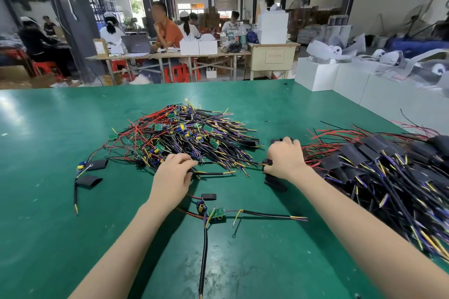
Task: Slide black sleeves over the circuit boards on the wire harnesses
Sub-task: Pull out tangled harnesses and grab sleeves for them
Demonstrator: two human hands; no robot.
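Note:
A heap of wire harnesses with bare green circuit boards [175, 131] lies mid-table. At the right is a second heap with black sleeves over the boards [379, 167]. My left hand [173, 175] pinches the end of a black-jacketed harness wire [213, 173] at the front of the bare heap. My right hand [285, 156] grips a small stack of loose black sleeves [274, 183] beside the sleeved heap. In front of my hands lies one harness with a bare green board [218, 212] and a short black sleeve [208, 196] next to it.
Two more black sleeves [97, 164] lie with a harness at the left on the green table mat [60, 226]. White boxes [340, 77] line the table's far right edge. Seated people work at tables in the background.

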